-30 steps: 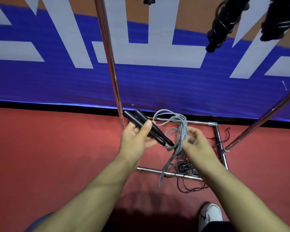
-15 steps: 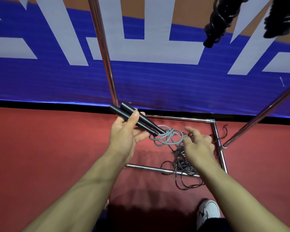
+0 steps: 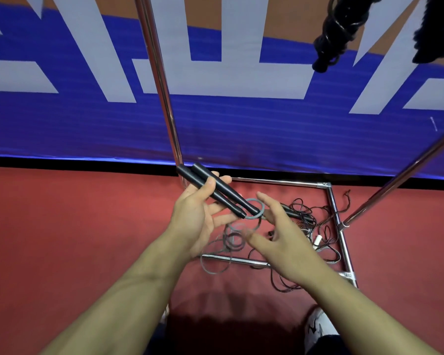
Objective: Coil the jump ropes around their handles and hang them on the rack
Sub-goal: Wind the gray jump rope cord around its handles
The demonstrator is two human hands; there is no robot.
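My left hand (image 3: 199, 216) holds the two black handles (image 3: 215, 192) of a jump rope side by side, thumb pressed over them. Their grey rope (image 3: 232, 239) hangs from the handle tips in loose loops down to the floor. My right hand (image 3: 280, 234) hovers just right of the handle tips with fingers spread, holding nothing. A tangle of thin black ropes (image 3: 305, 226) lies on the floor inside the rack's base frame (image 3: 336, 219). Two coiled black ropes, one (image 3: 336, 29) and another (image 3: 438, 29), hang at the top right.
A chrome upright pole (image 3: 162, 80) rises just behind my left hand. A slanted chrome bar (image 3: 400, 183) crosses at the right. A blue and white banner (image 3: 241, 129) backs the red floor (image 3: 62, 239). My white shoe (image 3: 317, 329) shows at the bottom.
The grey rope has dropped out of my right hand and fallen into loose loops toward the floor. My right hand has opened. The left hand still holds the handles.
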